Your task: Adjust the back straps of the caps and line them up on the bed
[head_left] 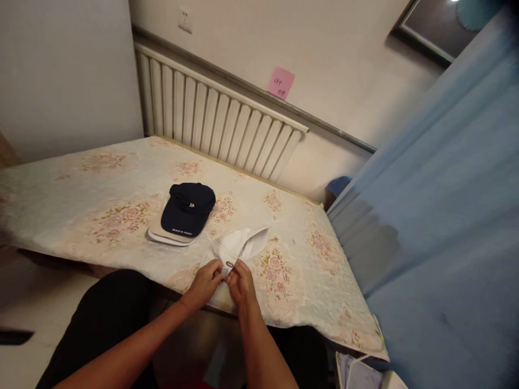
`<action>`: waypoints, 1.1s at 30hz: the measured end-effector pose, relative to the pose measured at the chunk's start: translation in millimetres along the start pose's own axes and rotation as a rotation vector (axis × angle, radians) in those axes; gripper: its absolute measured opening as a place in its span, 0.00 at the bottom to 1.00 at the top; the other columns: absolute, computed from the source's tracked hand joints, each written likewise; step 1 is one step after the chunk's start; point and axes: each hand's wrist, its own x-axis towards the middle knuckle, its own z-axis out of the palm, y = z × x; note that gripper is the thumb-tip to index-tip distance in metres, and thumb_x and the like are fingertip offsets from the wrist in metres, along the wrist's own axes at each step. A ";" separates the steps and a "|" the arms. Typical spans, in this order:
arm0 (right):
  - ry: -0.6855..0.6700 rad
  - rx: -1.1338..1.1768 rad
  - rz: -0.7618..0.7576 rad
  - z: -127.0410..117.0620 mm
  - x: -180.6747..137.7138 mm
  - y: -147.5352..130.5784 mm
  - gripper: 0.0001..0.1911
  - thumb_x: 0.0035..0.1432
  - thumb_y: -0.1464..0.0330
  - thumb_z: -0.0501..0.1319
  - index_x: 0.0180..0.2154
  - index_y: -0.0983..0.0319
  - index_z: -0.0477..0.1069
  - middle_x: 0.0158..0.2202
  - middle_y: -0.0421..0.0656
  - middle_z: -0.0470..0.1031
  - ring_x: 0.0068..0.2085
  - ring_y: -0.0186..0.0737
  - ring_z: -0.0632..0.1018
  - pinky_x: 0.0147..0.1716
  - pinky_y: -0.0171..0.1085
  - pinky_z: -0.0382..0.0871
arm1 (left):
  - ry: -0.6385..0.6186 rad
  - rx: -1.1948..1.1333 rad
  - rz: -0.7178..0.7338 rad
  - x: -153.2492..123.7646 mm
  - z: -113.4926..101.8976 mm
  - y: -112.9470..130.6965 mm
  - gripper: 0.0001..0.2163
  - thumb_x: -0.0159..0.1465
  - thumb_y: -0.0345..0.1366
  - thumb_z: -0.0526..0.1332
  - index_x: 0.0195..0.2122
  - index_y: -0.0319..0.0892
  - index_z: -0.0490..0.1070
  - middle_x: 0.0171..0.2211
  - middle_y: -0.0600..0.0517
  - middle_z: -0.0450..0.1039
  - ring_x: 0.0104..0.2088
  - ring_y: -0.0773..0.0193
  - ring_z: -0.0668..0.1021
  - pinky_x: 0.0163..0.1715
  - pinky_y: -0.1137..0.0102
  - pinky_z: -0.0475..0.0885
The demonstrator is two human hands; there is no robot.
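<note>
Left grip [206, 282] and right grip [242, 283] both pinch the white cap [232, 246] beside its buckle [230, 264], at the bench's [310, 278] near edge, so hold that part flat with light, even fingertip pressure.

So the stack of curved-brim fabric caps, navy on top with paler brims poking out below [188, 208], is sitting beyond the left hand [206, 280] and blocking a diagonal reach to the far left. Only a narrow gap is running between it and the white fabric cap [231, 244] the right hand [242, 283] is also gripping. Rightward's way roomier: the counter with the pale floral cloth [316, 294] is lying open until the long blue fabric curtain [441, 216]. Behind the caps, a lane's stretching to the ribbed cream radiator [219, 121].
</note>
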 end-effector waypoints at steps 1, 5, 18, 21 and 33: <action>0.000 -0.003 -0.009 4.2 2.4 -1.2 0.07 0.49 0.66 0.64 0.32 0.62 0.72 0.30 0.42 0.77 0.32 0.39 0.76 0.33 0.38 0.71 | -0.004 -0.008 -0.005 -1.8 -1.1 0.3 0.04 0.55 0.36 0.53 0.25 0.45 0.61 0.20 0.58 0.61 0.25 0.64 0.67 0.29 0.70 0.62; 0.001 0.004 -0.026 16.4 11.6 -2.9 0.04 0.47 0.69 0.64 0.29 0.61 0.72 0.29 0.40 0.77 0.33 0.39 0.76 0.38 0.38 0.71 | -0.004 -0.053 -0.019 -6.9 -6.6 0.5 0.05 0.55 0.37 0.54 0.24 0.44 0.61 0.20 0.58 0.62 0.24 0.65 0.67 0.28 0.70 0.62; -0.073 0.072 0.030 22.1 5.4 -12.0 0.13 0.52 0.60 0.60 0.36 0.61 0.73 0.38 0.44 0.79 0.44 0.45 0.77 0.49 0.46 0.68 | -0.059 -0.323 -0.205 -8.0 -12.6 3.8 0.05 0.56 0.39 0.57 0.27 0.43 0.63 0.18 0.59 0.68 0.20 0.68 0.67 0.23 0.73 0.61; -0.129 0.157 0.012 18.4 0.0 -10.9 0.12 0.50 0.64 0.62 0.37 0.60 0.73 0.41 0.43 0.78 0.45 0.43 0.76 0.52 0.44 0.66 | -0.054 -0.379 -0.251 -6.4 -15.0 3.3 0.06 0.56 0.39 0.57 0.28 0.43 0.62 0.17 0.60 0.68 0.19 0.69 0.67 0.23 0.73 0.60; -0.210 0.058 0.151 7.6 -5.2 -7.1 0.14 0.43 0.68 0.67 0.36 0.60 0.72 0.37 0.42 0.78 0.38 0.41 0.78 0.32 0.36 0.72 | -0.047 -0.512 -0.316 -7.2 -13.2 0.8 0.08 0.52 0.37 0.60 0.26 0.42 0.61 0.15 0.60 0.66 0.17 0.71 0.66 0.21 0.75 0.58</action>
